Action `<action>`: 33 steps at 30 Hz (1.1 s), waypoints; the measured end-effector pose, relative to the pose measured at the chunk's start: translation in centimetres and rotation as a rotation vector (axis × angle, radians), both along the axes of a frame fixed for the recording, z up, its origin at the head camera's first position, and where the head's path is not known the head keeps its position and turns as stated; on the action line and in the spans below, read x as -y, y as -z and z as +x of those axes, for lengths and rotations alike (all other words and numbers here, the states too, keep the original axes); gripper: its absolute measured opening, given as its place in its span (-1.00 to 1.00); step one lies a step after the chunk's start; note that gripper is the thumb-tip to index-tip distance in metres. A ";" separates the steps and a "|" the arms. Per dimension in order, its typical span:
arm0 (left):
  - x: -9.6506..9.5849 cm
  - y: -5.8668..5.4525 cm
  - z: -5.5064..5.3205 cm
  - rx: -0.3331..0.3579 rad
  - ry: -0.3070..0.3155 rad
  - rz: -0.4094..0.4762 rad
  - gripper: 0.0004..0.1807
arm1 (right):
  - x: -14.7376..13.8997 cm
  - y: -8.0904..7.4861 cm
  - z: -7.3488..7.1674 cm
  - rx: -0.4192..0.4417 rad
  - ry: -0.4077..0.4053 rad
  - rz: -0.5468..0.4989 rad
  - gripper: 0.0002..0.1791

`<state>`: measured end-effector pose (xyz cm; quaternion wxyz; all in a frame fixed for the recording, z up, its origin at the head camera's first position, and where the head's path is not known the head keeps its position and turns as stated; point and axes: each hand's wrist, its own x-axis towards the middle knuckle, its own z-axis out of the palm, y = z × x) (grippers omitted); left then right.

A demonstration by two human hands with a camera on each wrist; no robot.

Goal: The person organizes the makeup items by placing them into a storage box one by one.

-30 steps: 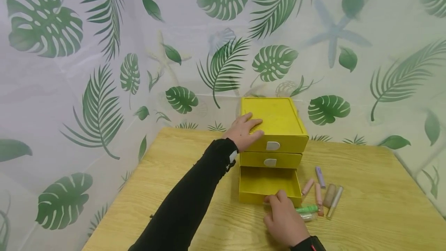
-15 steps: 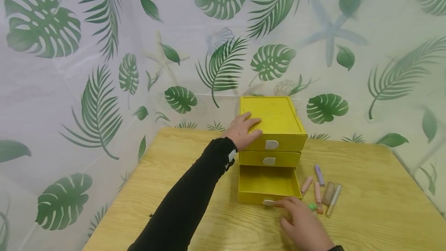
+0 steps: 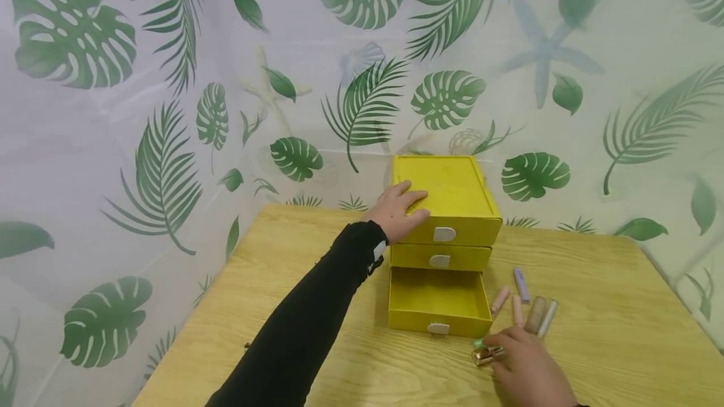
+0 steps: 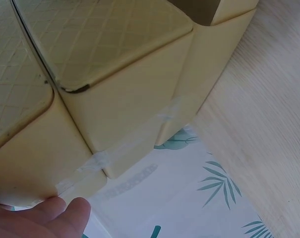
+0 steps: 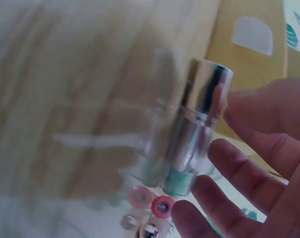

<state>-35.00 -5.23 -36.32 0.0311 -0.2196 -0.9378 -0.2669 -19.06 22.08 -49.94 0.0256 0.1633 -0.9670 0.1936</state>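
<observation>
Small tube (image 3: 489,354) lies on table (image 3: 317,281), just left of right hand (image 3: 532,366), at its fingertips; right hand much nearer than left. Tube's long way runs mostly left to right, gold cap (image 5: 207,89) pointing left, away from palm. Pulled-out bottom drawer (image 3: 418,320) near, past tube and to left. Right fingers loose, bit apart, not wrapped round tube; cannot tell if tips touch. Left hand (image 3: 396,212) rests on yellow box (image 3: 452,187), fingers spread. Tube round, shiny, see-through below cap.
</observation>
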 end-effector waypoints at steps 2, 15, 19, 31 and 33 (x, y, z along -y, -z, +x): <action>0.0 0.1 -0.1 0.000 0.002 0.008 -0.45 | 0.2 0.2 -0.2 0.038 0.019 0.013 -0.72; 0.1 0.6 0.3 0.014 -0.012 -0.007 -0.44 | -0.2 0.9 -0.4 0.141 0.019 0.055 -0.83; 0.1 0.4 0.3 0.012 -0.013 -0.012 -0.45 | -0.5 1.1 -0.3 0.141 -0.029 0.036 -0.81; -0.1 -0.1 0.1 0.000 -0.002 -0.009 -0.45 | 0.9 -1.9 -0.4 0.171 0.031 -0.039 -0.76; -0.1 -0.2 0.0 -0.001 -0.002 -0.011 -0.45 | 1.4 -2.7 -0.5 0.158 0.034 -0.060 -0.74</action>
